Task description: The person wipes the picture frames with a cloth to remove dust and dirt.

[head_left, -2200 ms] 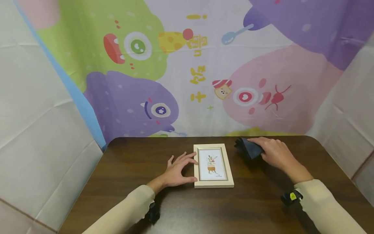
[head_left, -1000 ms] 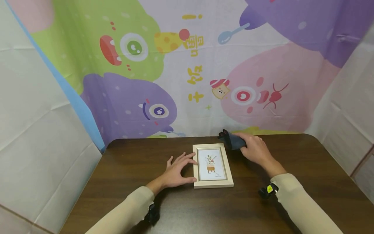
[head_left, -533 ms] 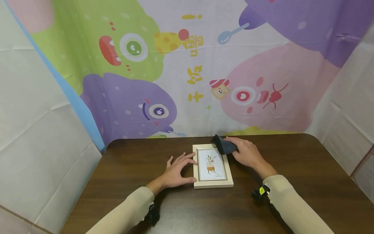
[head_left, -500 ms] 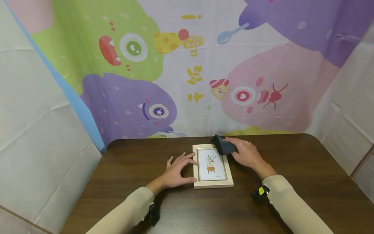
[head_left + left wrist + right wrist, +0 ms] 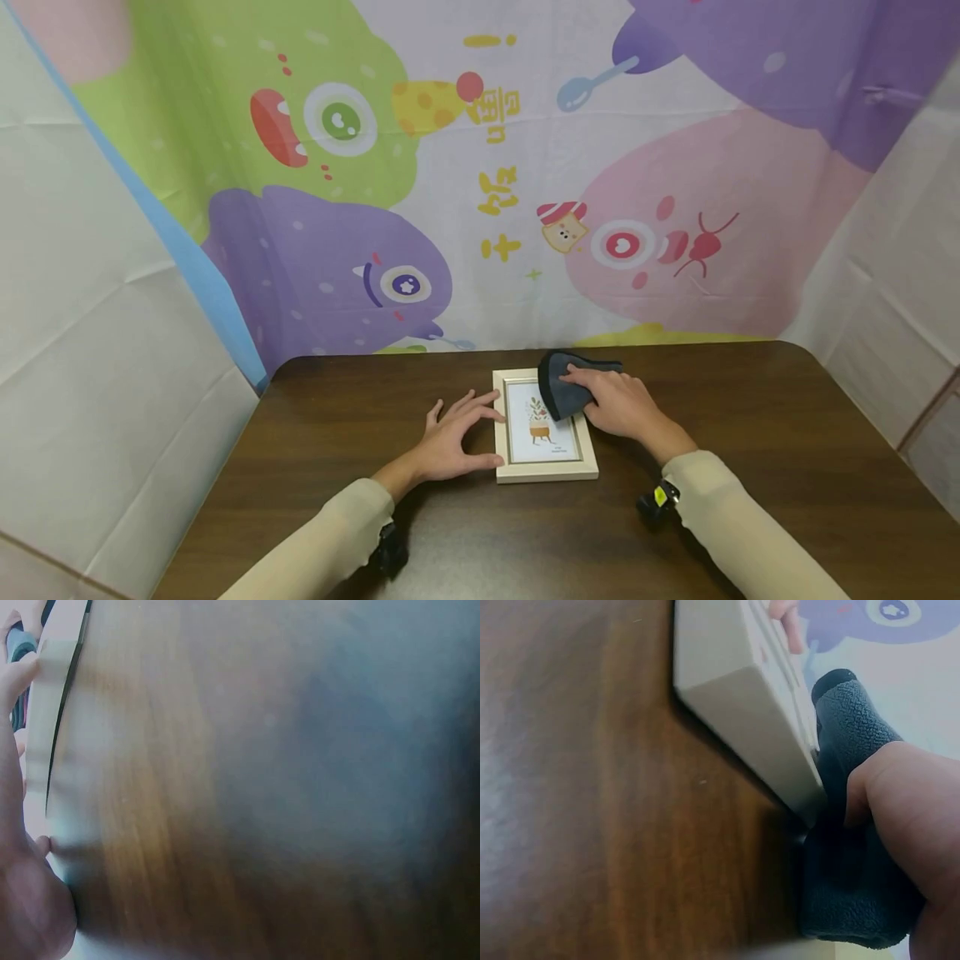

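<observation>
Has a picture frame point(image 5: 546, 472) flat and face up on the brown table point(image 5: 480, 542), between the left hand point(image 5: 448, 447) and the right hand point(image 5: 618, 403). Runs its long axis away from the body, toward the cartoon backdrop point(image 5: 502, 312). Touches the frame's left border with fingertips and thumb of the left hand, spread apart, pinching nothing; seems, as a judgement, to steady it. Grips a dark grey cloth point(image 5: 557, 390) in the right hand, with one finger laid on top in the head view and the thumb against it in the right wrist view. Holds the cloth over the far right corner of the frame, covering some border and a part of the picture beside the plant drawing point(image 5: 540, 432). Leaves most of the uncovered picture to the left of the right-hand grip and nearer the body, along that long axis. Cannot tell the pressure of the cloth on the frame, nor the lie of the hidden right fingers.
</observation>
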`<state>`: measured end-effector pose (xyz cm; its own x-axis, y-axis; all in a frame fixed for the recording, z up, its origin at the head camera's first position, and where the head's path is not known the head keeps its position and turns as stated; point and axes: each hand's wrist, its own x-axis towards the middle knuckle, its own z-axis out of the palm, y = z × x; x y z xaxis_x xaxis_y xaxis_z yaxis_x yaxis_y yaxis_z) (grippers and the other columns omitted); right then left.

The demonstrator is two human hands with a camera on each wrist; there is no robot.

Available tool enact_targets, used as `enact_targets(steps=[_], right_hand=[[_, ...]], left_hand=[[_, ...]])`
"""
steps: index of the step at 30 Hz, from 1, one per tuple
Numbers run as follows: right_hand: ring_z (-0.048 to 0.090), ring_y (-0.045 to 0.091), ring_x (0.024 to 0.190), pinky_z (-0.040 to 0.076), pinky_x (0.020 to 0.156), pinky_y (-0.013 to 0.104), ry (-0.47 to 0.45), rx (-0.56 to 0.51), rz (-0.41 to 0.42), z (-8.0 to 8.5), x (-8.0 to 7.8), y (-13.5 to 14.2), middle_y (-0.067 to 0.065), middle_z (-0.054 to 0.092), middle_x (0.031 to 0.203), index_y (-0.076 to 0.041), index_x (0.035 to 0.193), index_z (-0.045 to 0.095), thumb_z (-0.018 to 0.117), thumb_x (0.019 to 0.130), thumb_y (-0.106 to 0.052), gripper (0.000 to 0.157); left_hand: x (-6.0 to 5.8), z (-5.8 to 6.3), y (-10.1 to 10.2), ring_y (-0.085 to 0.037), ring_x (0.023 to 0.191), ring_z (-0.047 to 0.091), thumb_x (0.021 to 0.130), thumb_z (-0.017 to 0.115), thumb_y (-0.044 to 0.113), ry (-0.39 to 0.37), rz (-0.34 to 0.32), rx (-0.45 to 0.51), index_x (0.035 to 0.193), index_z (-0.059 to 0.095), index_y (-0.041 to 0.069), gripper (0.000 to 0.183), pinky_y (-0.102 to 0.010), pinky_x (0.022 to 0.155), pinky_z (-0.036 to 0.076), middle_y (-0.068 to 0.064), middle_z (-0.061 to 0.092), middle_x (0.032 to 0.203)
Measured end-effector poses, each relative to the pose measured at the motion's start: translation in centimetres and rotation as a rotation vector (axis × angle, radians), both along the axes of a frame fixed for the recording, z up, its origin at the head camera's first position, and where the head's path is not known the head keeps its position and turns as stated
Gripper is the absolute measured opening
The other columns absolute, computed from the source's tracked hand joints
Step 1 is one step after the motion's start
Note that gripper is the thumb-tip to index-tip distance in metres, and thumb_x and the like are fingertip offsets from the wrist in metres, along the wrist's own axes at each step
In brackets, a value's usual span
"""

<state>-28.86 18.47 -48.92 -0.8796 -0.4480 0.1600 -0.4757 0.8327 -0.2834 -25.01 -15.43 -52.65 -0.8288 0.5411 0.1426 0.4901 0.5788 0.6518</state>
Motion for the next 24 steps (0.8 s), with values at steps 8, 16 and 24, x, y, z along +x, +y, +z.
enact_targets(steps=[8, 16, 24], right_hand=[[0.078, 0.040, 0.121, 0.054, 0.071, 0.045, -0.016, 0.022, -0.003, -0.2, 0.4, 0.0, 0.012, 0.064, 0.167, -0.020, 0.152, 0.072, 0.069, 0.095, -0.001, 0.061], [0.078, 0.039, 0.125, 0.054, 0.073, 0.045, -0.019, 0.008, 0.019, -0.2, 1.4, 0.2, 0.014, 0.063, 0.167, -0.019, 0.151, 0.073, 0.068, 0.095, -0.001, 0.060], [0.071, 0.024, 0.094, 0.034, 0.059, 0.031, -0.011, -0.007, 0.068, -0.3, 3.0, 0.7, 0.013, 0.065, 0.165, -0.020, 0.149, 0.075, 0.066, 0.092, 0.002, 0.061]], left_hand=[[0.0, 0.4, 0.1, -0.047, 0.175, 0.027, 0.095, 0.087, 0.048, -0.042, 0.020, -0.058, 0.145, 0.067, 0.026, 0.058, -0.090, 0.128, 0.004, -0.001, 0.039, 0.185], [-0.1, 0.0, 0.2, -0.048, 0.174, 0.029, 0.094, 0.086, 0.050, -0.022, 0.016, -0.046, 0.142, 0.068, 0.028, 0.057, -0.090, 0.127, 0.004, -0.002, 0.042, 0.184], [0.1, -0.2, 0.0, -0.052, 0.171, 0.033, 0.092, 0.085, 0.059, 0.021, 0.002, 0.000, 0.138, 0.068, 0.031, 0.057, -0.093, 0.124, 0.006, -0.003, 0.045, 0.182]])
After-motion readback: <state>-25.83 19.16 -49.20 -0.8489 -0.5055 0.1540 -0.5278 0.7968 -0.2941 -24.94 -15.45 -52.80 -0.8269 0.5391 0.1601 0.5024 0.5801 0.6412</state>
